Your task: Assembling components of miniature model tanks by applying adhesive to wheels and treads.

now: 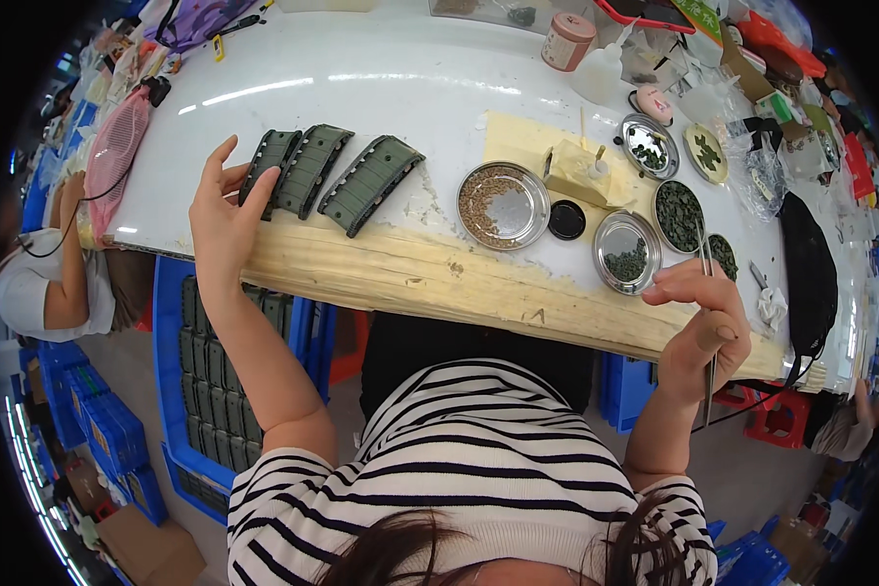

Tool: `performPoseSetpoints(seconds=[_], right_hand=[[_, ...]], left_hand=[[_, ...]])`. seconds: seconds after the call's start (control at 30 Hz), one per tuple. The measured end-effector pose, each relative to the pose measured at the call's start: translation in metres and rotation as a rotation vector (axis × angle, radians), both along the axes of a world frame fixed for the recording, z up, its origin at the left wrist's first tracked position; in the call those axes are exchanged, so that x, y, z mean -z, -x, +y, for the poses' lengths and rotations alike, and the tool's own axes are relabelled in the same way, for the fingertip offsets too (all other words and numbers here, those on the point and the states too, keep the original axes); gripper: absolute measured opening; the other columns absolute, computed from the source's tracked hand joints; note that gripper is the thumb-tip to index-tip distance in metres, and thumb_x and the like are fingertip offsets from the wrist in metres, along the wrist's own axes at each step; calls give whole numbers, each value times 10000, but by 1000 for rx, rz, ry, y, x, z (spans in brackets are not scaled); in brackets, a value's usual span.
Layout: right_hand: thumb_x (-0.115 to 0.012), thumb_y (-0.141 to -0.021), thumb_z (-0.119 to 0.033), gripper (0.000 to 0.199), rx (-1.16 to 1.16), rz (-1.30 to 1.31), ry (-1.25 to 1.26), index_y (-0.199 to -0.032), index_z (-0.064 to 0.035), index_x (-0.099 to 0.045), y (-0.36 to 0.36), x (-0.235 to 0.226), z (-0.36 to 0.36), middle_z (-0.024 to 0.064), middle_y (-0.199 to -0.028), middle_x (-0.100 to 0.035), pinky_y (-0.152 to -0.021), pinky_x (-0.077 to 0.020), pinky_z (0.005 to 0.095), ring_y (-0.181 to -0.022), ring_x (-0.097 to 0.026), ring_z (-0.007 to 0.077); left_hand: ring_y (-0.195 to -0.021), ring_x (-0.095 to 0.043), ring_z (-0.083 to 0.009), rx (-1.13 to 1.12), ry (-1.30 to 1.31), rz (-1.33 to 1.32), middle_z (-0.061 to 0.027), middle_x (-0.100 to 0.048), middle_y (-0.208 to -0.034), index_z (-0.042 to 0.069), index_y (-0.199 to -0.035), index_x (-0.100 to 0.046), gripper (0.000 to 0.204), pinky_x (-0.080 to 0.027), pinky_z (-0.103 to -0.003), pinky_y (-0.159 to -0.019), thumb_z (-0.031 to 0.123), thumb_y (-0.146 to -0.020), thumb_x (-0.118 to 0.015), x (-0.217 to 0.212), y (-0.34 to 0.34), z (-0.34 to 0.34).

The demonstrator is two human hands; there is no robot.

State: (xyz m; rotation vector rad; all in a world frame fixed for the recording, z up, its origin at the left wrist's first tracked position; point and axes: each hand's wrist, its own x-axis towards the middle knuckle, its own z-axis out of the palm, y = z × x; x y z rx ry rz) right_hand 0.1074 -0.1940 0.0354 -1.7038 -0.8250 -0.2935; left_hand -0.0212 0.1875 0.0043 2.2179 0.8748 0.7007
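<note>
Dark green, segmented panels lie as three on the white worktop (391,107), near its wooden front edge (459,283). The left hand (223,215) is at the leftmost panel (281,146): the thumb comes over this panel and the other fingers are at its left side, with the index finger raised. Whether this grip presses the panel or only rests around it, I cannot tell. The middle panel (314,171) stands just beside the first one, and the right panel (373,184) is a little apart from them; all three are slanted.

The right hand (703,322) is well apart from the panels. Its grip is closed around metal tweezers (708,393), whose tips point away from the body, near the dark green bits (676,210) in a round dish. If the tips touch the bits, it is not clear.

Between the hands there are a silver dish (518,217) with brown grains, a black round lid (566,220), and another silver dish (625,230) with small green grains. Behind the lid is a pale yellow block (571,174).
</note>
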Motion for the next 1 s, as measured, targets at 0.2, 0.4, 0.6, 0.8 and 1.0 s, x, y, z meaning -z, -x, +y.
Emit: performPoseSetpoints(seconds=[0.2, 0.4, 0.6, 0.8, 1.0], right_hand=[[-462, -960, -452, 503, -33, -76, 52, -727, -27, -596, 1, 4, -2, 77, -671, -630, -656, -469, 313, -684, -606, 224], [-614, -869, -296, 314, -74, -90, 112, -697, -47, -531, 5, 2, -6, 97, -738, -650, -670, -480, 333, -713, -617, 250], [-823, -627, -246, 392, -221, -275, 62, -746, -65, -497, 26, 2, 34, 205, -1061, -661, -859, -513, 415, -1012, -624, 375], [-680, -761, -66, 154, -499, -376, -43, -803, -44, -533, 29, 19, 42, 242, -1054, -637, -783, -568, 439, -914, -656, 390], [-739, -699, 48, 340, -323, -137, -167, -732, -69, -421, 35, 18, 23, 237, -960, -675, -483, -503, 256, -580, -637, 160]], left_hand=[[-842, -642, -221, -133, -291, 133, -151, -680, -949, 117, -1331, -503, 632, -491, -344, -781, 314, -783, -748, 1, 0, 2], [-869, -631, -198, -214, -190, -68, -133, -678, -961, 117, -1350, -465, 645, -485, -326, -788, 284, -790, -738, -1, -2, 0], [-1143, -549, -322, 548, 1095, -920, -217, -522, -1253, 10, -1447, -216, 671, -422, -460, -1028, 100, -881, -565, -33, 4, -102], [-1150, -546, -232, 653, 1546, -530, -164, -525, -1262, 16, -1473, -174, 861, -413, -341, -993, 198, -812, -694, -13, 0, -187], [-1267, -449, -307, 555, 558, -543, -209, -444, -1365, -16, -1438, -263, 626, -418, -433, -1012, 330, -951, -450, -28, -3, -153]])
